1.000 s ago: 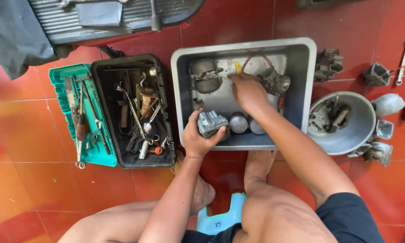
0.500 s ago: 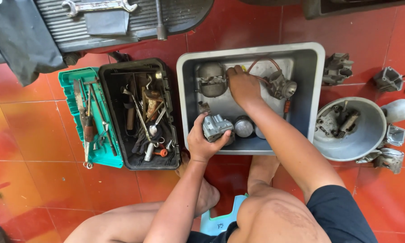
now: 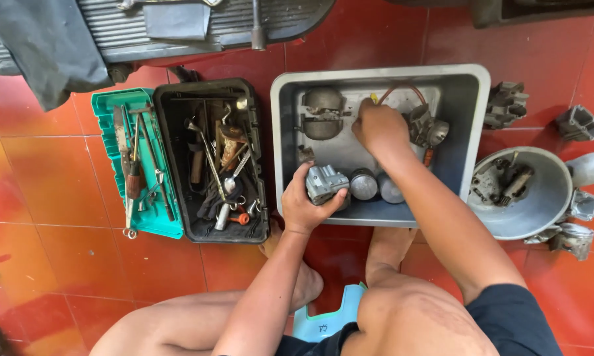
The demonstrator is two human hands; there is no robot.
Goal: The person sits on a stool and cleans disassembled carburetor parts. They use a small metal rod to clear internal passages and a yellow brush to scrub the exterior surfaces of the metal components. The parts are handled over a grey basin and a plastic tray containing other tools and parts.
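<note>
Grey metal tray [image 3: 476, 118] on red tiles, left hand [image 3: 308, 206] still clamped on a small engine part [image 3: 324, 182] at its near edge, right hand [image 3: 378, 126] now closed deeper inside beside a carburettor [image 3: 427, 128], black toolbox [image 3: 210, 161] left.

This is a repair workshop: an open toolbox [image 3: 211, 158] and metal engine parts [image 3: 504, 105] lie on the red tiled floor [image 3: 59, 264].

glossy red tiled floor [image 3: 66, 217]; dull grey metal tray [image 3: 476, 125], smooth-walled; the cast metal part [image 3: 325, 182] looks matt silver and ribbed; black plastic toolbox [image 3: 260, 165] with its teal plastic insert [image 3: 105, 118]; grey metal bowl [image 3: 547, 198], worn and matt
</note>
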